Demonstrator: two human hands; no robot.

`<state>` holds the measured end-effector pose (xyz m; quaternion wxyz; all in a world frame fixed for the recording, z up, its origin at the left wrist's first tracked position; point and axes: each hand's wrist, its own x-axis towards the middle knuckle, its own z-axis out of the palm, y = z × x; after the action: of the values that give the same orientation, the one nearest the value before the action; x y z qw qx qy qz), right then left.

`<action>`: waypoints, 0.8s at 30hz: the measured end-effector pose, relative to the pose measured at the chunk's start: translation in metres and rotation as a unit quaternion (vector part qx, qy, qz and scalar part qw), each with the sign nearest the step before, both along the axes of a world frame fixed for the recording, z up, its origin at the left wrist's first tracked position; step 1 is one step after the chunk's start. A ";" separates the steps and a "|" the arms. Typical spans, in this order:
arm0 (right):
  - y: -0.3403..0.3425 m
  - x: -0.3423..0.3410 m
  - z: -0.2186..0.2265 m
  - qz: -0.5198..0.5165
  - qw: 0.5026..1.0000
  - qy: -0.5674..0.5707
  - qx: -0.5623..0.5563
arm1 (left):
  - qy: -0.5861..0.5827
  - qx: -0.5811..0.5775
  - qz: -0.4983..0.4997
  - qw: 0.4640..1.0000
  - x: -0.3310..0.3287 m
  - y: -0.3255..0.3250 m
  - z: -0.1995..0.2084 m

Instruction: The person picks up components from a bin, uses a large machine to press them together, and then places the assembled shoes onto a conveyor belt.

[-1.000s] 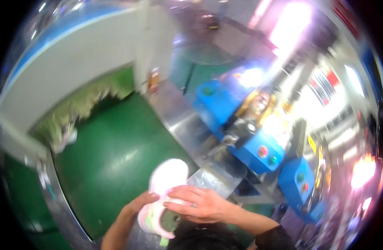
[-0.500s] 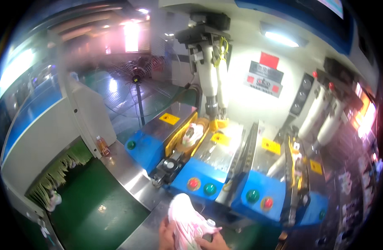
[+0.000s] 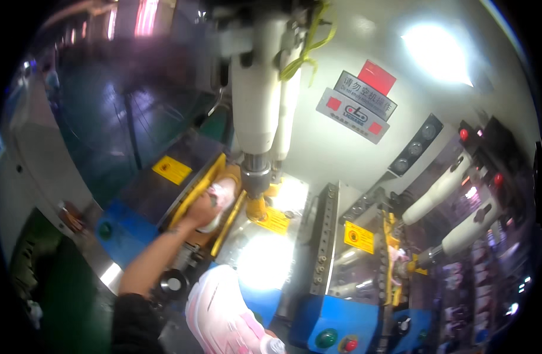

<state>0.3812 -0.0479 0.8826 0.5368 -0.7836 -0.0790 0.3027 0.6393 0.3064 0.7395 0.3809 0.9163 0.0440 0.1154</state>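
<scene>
My left arm reaches forward into the left bay of a press machine. There my left hand (image 3: 201,211) is closed on a white-and-pink sneaker (image 3: 225,192) lying between yellow side plates (image 3: 194,192). The fingers are partly hidden behind the hand and shoe. Close to me at the lower edge is a second pink-and-white sneaker (image 3: 221,304), with a round whitish piece (image 3: 274,347) at its lower right. Only a sliver of my right hand (image 3: 270,333) shows beside this sneaker, which it holds; its fingers are mostly covered.
A thick white press cylinder (image 3: 256,88) with a yellow tip (image 3: 256,209) hangs just right of the left bay. Blue panels carry a green button (image 3: 326,338) and a red button (image 3: 350,344). At right, another bay holds a pinkish shoe (image 3: 397,255) beneath slanted cylinders (image 3: 469,227).
My left hand has left the near sneaker and gone forward to the one in the left bay. The near sneaker stays with my right hand. The view has moved closer to the machine.
</scene>
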 end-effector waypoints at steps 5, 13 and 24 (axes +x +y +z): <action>-0.005 0.010 -0.037 -0.084 0.994 -0.054 -0.042 | -0.065 -0.218 -0.078 0.971 0.035 0.019 0.014; 0.172 0.169 -0.021 -0.124 0.948 0.250 0.154 | -0.228 -0.651 0.114 0.715 -0.278 0.097 0.042; 0.286 0.309 -0.179 -0.134 0.938 -0.292 -0.132 | -0.067 -0.575 0.615 0.536 -0.500 -0.041 -0.059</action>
<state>0.6901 0.2378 0.7035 0.4172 -0.9047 -0.0860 -0.0061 0.1395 0.2654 0.6801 0.6627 0.2372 0.6279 0.3320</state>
